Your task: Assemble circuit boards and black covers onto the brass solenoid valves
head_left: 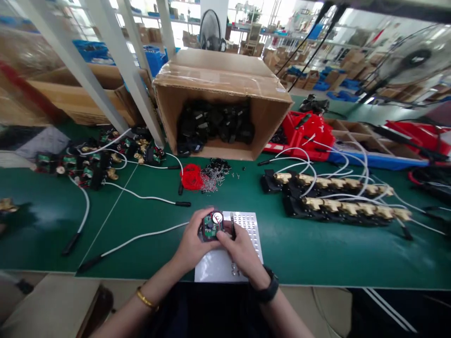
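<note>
Just below frame centre, circuit-board module (209, 228) held open face up, likely so parts can be seen. Left hand (193, 239) grips it from left, thumb and fingers curled round casing. Right hand (244, 248): thumb pressed at lower right edge, fingers bent round dark slender tool (233, 227). White dotted sheet (214, 270) beneath hands, probably for easy reach. Both hands angle inward, wrists nearer frame bottom.
</note>
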`<state>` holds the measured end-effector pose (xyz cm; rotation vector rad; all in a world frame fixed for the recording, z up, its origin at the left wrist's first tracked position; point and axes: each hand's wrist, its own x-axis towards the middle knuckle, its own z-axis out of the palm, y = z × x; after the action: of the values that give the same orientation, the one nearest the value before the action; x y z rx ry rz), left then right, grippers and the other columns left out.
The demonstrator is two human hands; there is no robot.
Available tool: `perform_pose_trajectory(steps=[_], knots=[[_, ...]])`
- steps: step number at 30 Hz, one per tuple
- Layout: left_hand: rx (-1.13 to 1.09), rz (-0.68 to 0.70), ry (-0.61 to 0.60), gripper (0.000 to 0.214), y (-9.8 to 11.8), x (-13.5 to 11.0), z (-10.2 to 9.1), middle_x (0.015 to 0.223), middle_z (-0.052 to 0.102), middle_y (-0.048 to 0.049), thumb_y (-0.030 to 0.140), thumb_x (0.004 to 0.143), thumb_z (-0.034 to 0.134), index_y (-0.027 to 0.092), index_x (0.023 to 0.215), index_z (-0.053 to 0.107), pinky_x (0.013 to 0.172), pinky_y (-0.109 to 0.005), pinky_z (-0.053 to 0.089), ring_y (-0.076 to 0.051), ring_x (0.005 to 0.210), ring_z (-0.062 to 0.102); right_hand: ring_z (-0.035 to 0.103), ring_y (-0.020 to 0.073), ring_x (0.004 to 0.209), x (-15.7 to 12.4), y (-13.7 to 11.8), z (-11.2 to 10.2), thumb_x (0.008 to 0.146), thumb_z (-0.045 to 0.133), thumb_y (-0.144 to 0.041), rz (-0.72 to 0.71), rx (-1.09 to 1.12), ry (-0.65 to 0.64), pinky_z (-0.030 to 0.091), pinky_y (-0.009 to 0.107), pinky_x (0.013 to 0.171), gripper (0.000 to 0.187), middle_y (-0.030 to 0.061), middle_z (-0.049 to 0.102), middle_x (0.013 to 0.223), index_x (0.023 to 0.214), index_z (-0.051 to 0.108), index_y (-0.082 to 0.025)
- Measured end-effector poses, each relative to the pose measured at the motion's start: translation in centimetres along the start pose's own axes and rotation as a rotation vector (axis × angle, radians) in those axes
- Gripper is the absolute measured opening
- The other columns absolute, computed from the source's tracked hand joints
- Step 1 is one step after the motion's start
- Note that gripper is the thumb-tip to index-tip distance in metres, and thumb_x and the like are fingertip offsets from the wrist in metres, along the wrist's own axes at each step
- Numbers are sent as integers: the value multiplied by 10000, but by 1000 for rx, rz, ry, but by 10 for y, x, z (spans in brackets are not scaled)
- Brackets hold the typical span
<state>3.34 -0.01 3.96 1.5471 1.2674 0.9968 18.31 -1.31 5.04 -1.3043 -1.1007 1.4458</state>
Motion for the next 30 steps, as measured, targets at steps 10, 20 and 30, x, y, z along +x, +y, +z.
perform_pose_trajectory(steps=[10,20,30], knots=[[-517,-196,-111,831,9,7,-24,1103,562,-81,533,578,738,227,1263,381,805,-338,468,-259,982,559,334,53,370,-30,5,-58,777,442,-677,83,449,391,293,167,364,583,-40,415,422,606,619,-149],[120,15,-697,567,36,15,-9,1323,452,-104,437,577,742,185,1059,580,999,-388,360,-297,1204,426,652,184,607,-2,29,-40,681,714,-421,24,48,482,534,294,594,314,42,683,672,804,598,-157],[199,-33,-768,865,28,19,-8,1439,318,-114,462,681,669,169,1387,264,1060,-406,297,-276,1298,342,671,206,653,0,37,-40,774,618,-432,4,-115,495,543,309,608,274,68,688,720,798,571,-163]])
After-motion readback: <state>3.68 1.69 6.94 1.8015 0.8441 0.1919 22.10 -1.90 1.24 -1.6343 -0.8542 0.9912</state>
